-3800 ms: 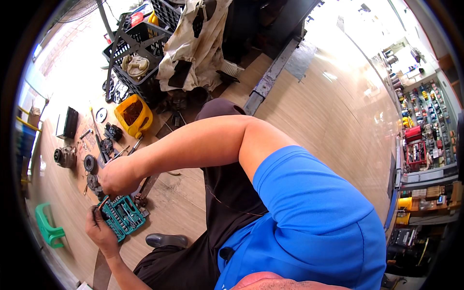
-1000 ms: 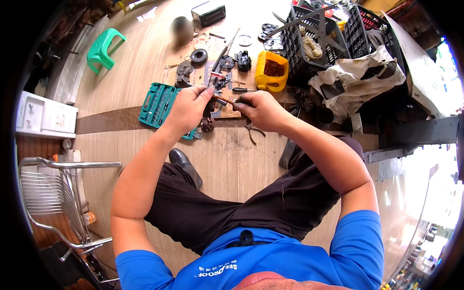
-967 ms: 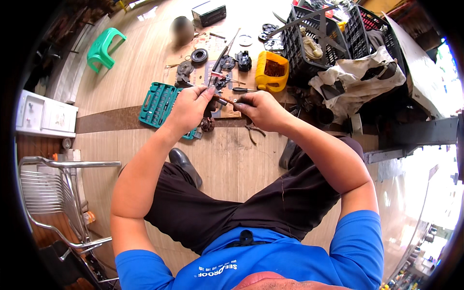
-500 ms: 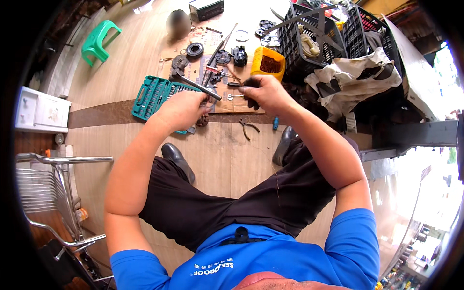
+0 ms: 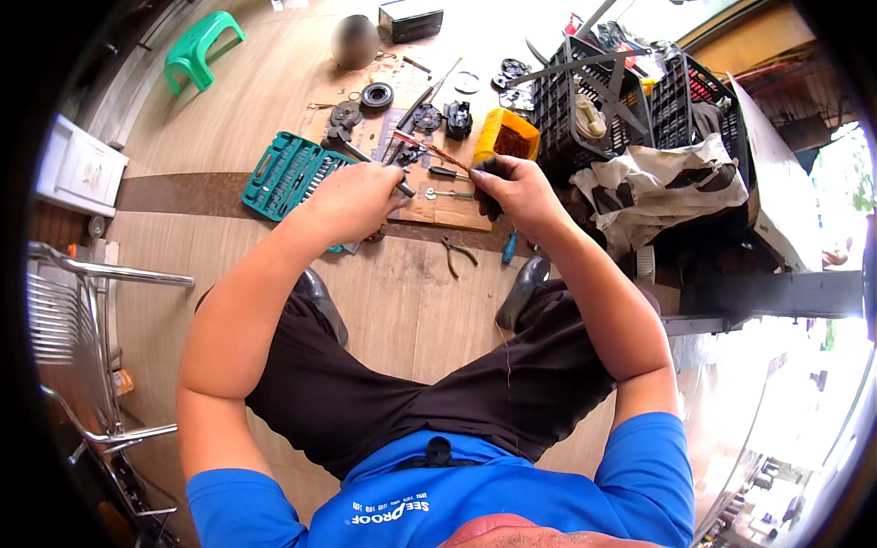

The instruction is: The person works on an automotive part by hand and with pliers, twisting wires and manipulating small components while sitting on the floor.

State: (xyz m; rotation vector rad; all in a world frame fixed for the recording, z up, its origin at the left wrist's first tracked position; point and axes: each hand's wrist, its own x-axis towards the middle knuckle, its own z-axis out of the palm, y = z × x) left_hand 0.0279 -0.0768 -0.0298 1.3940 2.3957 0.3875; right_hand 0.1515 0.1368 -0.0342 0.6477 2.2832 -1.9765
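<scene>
My left hand (image 5: 352, 199) is closed, its fingers curled over the middle of a dark rod (image 5: 354, 153), next to an open green socket set case (image 5: 276, 178). Whatever those fingers hold is hidden. My right hand (image 5: 513, 190), its fingertips blackened, is closed in a pinch. A twisted copper-coloured strand (image 5: 448, 157) reaches up to its fingertips, but I cannot tell whether they grip it. Below that strand lie a black-handled screwdriver (image 5: 446, 173) and a thin tool with a ring end (image 5: 448, 194). A fine copper-coloured thread (image 5: 508, 361) hangs across my right trouser leg.
Pliers (image 5: 455, 256) and a blue-handled tool (image 5: 510, 247) lie on the floor between my boots. A yellow container (image 5: 489, 137) holds copper-coloured scraps. Black crates (image 5: 548, 114) stand at right, a green stool (image 5: 192, 59) far left. Round black parts (image 5: 376, 95) lie on cardboard.
My view has shifted slightly. My right hand has drawn back from the screwdriver, now showing more of it and the copper-coloured strand. The left hand stays beside the rod, covering more of it.
</scene>
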